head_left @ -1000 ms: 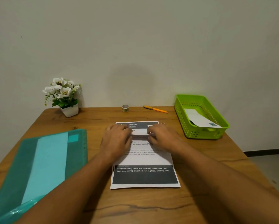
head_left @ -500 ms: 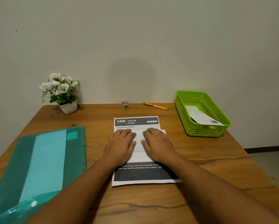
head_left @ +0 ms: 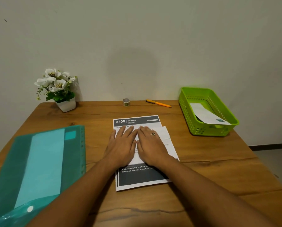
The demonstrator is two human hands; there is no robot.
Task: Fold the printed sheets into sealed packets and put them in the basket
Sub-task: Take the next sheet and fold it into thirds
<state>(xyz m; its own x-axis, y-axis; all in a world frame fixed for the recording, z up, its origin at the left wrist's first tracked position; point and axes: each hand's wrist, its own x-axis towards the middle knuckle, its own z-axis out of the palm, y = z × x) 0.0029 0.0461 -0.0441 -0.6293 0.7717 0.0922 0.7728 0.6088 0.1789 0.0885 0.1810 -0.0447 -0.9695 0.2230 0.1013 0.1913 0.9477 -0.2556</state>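
A printed sheet (head_left: 137, 121) with dark header and footer bands lies flat in the middle of the wooden table (head_left: 218, 161). A second sheet's white edge (head_left: 165, 133) sticks out from under it on the right. My left hand (head_left: 122, 145) and my right hand (head_left: 150, 145) lie side by side on the sheet's middle, fingers straight and pressing it flat. The right hand wears a ring. A green plastic basket (head_left: 186, 115) stands at the right rear with a folded white packet (head_left: 205, 114) inside.
A teal plastic folder (head_left: 38, 161) covers the table's left front. A potted white flower (head_left: 60, 90) stands at the back left. A small tape roll (head_left: 126, 102) and an orange pen (head_left: 159, 103) lie along the back edge by the wall.
Both hands let go of the sheet's folded top edge and slid back toward me. The sheet now lies unfolded with its header showing, and the hands rest flat on its middle.
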